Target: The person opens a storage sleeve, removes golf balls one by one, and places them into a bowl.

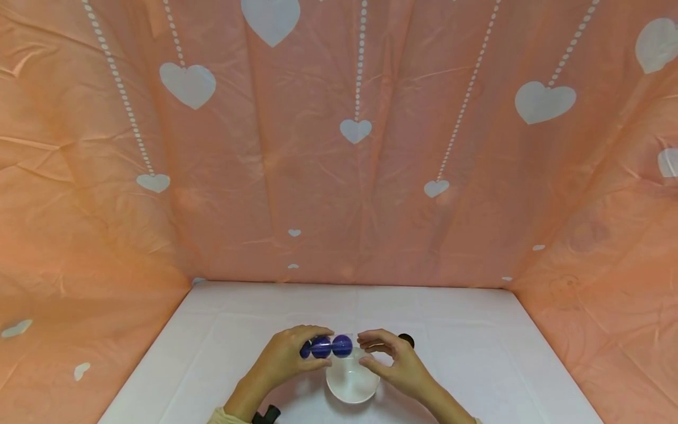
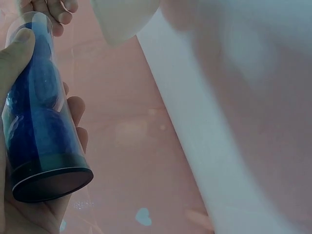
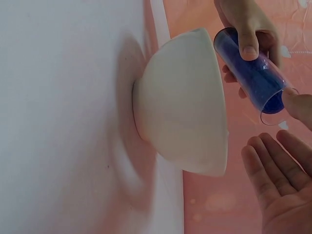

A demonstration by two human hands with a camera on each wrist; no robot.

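Observation:
In the head view my left hand (image 1: pixel 286 356) grips a clear tube (image 3: pixel 251 78) of blue-purple balls (image 1: pixel 342 346), holding it nearly level over the far side of a white bowl (image 1: pixel 354 386). A black base (image 2: pixel 53 185) closes the tube's end inside my left palm. Its other end shows a bare clear rim facing my right hand (image 1: pixel 399 365). The right fingers are spread and gently bent, with the thumb (image 3: pixel 298 107) right at that rim. Between them and the palm there is nothing.
A dark round cap (image 1: pixel 406 340) lies on the white table (image 1: pixel 466 353) just behind my right hand. Orange sheeting (image 1: pixel 318 194) with white hearts hangs along the table's back and both sides. A black strap piece (image 1: pixel 267 414) shows at my left wrist.

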